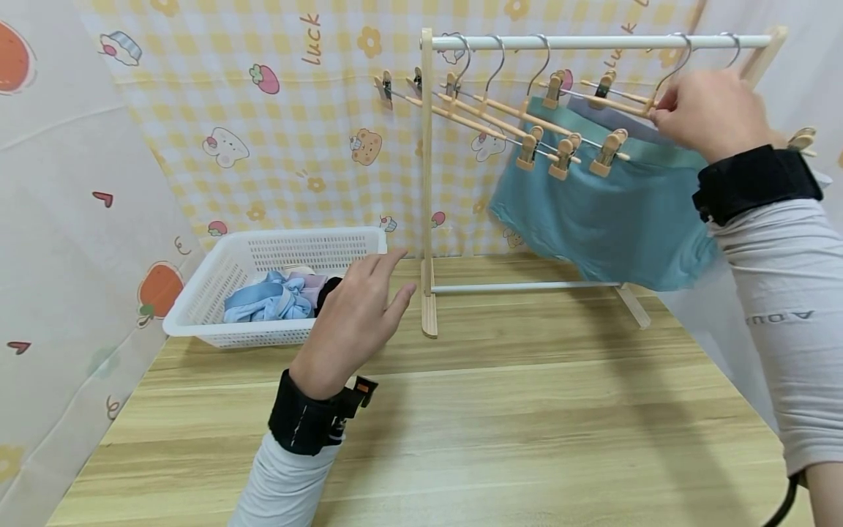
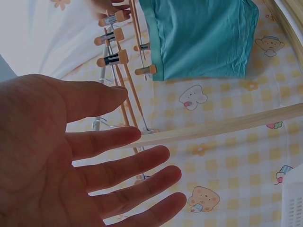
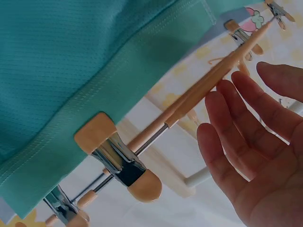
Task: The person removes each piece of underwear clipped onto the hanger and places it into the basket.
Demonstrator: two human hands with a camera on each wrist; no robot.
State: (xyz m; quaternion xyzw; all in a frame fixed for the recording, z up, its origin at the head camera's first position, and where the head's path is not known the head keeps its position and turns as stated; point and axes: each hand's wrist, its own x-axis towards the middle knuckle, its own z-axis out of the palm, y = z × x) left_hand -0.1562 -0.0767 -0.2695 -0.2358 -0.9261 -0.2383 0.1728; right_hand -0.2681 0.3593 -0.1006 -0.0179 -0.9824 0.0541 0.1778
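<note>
My right hand (image 1: 714, 113) is at a wooden clip hanger (image 1: 615, 104) on the rack, just below its hook. In the right wrist view its bent fingertips (image 3: 215, 101) are right at the wooden bar, and the thumb stands apart from them. Teal shorts (image 1: 606, 197) hang by their waistband from this hanger, one clip (image 3: 118, 156) gripping the band. A grey-purple garment (image 1: 596, 117) hangs behind them. My left hand (image 1: 352, 315) is held in the air beside the basket, fingers extended and thumb spread, holding nothing.
A rack with a white top rail (image 1: 606, 42) stands on the wooden table (image 1: 461, 439). Several bare clip hangers (image 1: 484, 117) hang at its left. The white basket (image 1: 230, 333) at left holds a light blue cloth (image 1: 266, 298) and other clothes. A patterned curtain (image 1: 316, 146) hangs behind.
</note>
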